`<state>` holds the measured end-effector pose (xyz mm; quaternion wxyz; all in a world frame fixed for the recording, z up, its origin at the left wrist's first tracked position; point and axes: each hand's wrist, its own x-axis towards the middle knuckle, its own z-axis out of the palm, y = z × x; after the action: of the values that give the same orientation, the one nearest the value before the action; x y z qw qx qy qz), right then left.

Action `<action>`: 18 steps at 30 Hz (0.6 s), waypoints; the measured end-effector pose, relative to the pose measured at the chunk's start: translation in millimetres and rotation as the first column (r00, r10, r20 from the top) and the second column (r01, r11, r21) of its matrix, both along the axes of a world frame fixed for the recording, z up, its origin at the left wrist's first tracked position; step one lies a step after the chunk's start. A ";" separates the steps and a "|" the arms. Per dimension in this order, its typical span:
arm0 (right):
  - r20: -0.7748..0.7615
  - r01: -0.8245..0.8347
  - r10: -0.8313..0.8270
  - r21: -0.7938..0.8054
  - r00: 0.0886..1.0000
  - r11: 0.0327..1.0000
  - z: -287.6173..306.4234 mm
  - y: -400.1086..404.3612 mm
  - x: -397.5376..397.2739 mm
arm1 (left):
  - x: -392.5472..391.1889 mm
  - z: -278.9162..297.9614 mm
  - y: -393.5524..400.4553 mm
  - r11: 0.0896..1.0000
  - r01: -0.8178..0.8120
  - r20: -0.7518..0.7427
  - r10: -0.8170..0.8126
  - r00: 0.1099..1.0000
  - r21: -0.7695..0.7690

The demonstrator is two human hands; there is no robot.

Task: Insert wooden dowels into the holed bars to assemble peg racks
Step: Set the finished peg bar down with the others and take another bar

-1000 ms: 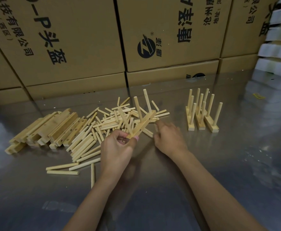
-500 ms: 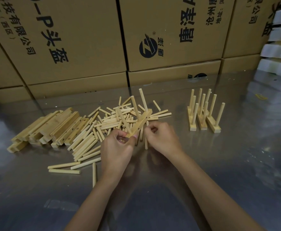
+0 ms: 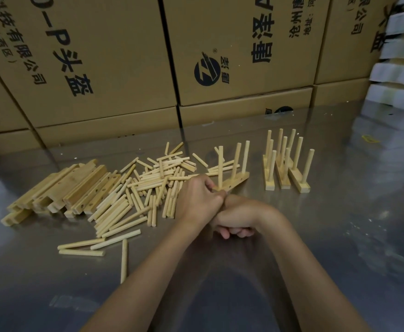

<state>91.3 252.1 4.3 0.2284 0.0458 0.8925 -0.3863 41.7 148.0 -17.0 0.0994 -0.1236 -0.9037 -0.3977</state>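
Since the earlier frame the holed bar (image 3: pixel 234 182) has swung to the right and now carries three upright dowels (image 3: pixel 236 157), where before it carried two; the right hand (image 3: pixel 238 215) has dropped from the pile to a spot just below the left hand (image 3: pixel 199 200); the left hand's fingers (image 3: pixel 214 188) pinch the bar's near end, its far end tilted up over the tabletop (image 3: pixel 316 248); the right hand is curled into a fist touching the left wrist, and whether it holds anything cannot be told; loose dowels (image 3: pixel 148 188) lie heaped to the left, beside a stack of empty holed bars (image 3: pixel 71 188); three finished peg racks (image 3: pixel 285 168) stand to the right; cardboard boxes (image 3: pixel 232 49) line the back.
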 end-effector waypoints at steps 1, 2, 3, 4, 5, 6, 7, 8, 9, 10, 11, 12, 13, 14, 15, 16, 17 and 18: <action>0.015 0.036 -0.036 -0.028 0.999 0.999 -0.3 8.1 -0.5 | -3.9 0.7 8.9 0.999 0.010 0.008 -0.010 1.000 -0.038; 0.024 0.074 -0.073 -0.039 0.997 0.996 -0.2 15.3 -0.6 | -7.3 0.8 17.4 0.997 0.020 0.014 -0.019 1.000 -0.074; 0.030 0.110 -0.109 -0.036 0.994 0.993 -0.1 21.4 -0.8 | -10.5 0.2 25.6 0.994 0.028 0.019 -0.026 0.999 -0.102; 0.036 0.140 -0.139 -0.023 0.990 0.990 0.1 26.5 -0.9 | -13.5 -1.0 33.5 0.992 0.030 0.026 -0.027 0.999 -0.120; 0.040 0.162 -0.162 -0.005 0.986 0.987 0.1 30.7 -1.1 | -16.1 -2.5 40.9 0.991 0.027 0.031 -0.023 0.999 -0.130; 0.040 0.180 -0.181 0.014 0.983 0.984 0.1 34.3 -1.4 | -18.6 -4.4 47.8 0.990 0.021 0.034 -0.017 0.999 -0.136; 0.036 0.199 -0.200 0.028 0.979 0.980 -0.3 37.9 -1.5 | -21.1 -6.4 54.4 0.991 0.016 0.036 -0.012 0.999 -0.136; 0.033 0.216 -0.217 0.029 0.976 0.976 -0.6 41.1 -1.8 | -23.6 -8.8 60.2 0.991 0.015 0.039 -0.009 0.999 -0.132; 0.034 0.233 -0.233 0.016 0.972 0.972 -0.4 43.8 -1.6 | -25.7 -10.8 65.3 0.992 0.015 0.044 -0.009 0.999 -0.124; 0.041 0.245 -0.245 -0.002 0.969 0.969 -0.3 46.3 -1.4 | -27.1 -12.3 69.6 0.993 0.014 0.050 -0.008 0.999 -0.117; 0.048 0.254 -0.253 -0.017 0.966 0.967 -0.2 48.5 -1.3 | -28.7 -13.2 73.0 0.994 0.016 0.057 -0.010 0.998 -0.110; 0.052 0.258 -0.257 -0.027 0.965 0.966 -0.3 50.8 -1.5 | -30.5 -13.9 75.7 0.994 0.020 0.064 -0.014 0.998 -0.105; 0.053 0.258 -0.256 -0.033 0.965 0.966 -0.4 52.6 -1.9 | -32.3 -14.2 78.0 0.995 0.023 0.074 -0.016 0.997 -0.099; 0.049 0.257 -0.255 -0.036 0.966 0.966 0.3 53.5 -1.9 | -33.7 -14.3 79.9 0.996 0.021 0.088 -0.013 0.996 -0.090; 0.045 0.256 -0.254 -0.040 0.966 0.966 1.0 53.7 -1.8 | -34.3 -14.1 81.3 0.997 0.018 0.110 -0.010 0.994 -0.075; 0.042 0.256 -0.254 -0.047 0.966 0.966 1.8 53.6 -1.0 | -34.7 -14.5 82.5 0.998 0.019 0.140 -0.012 0.990 -0.051; 0.037 0.257 -0.255 -0.055 0.966 0.965 2.3 54.2 -0.9 | -34.7 -15.2 83.7 0.999 0.025 0.175 -0.021 0.984 -0.022; 0.029 0.253 -0.251 -0.063 0.967 0.966 3.3 54.8 -0.3 | -34.8 -16.2 84.3 0.999 0.037 0.206 -0.037 0.978 0.003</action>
<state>91.0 306.8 7.6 0.1881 0.1553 0.8638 -0.4409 7.0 232.4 -33.2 -0.0021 -0.0987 -0.9069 -0.4096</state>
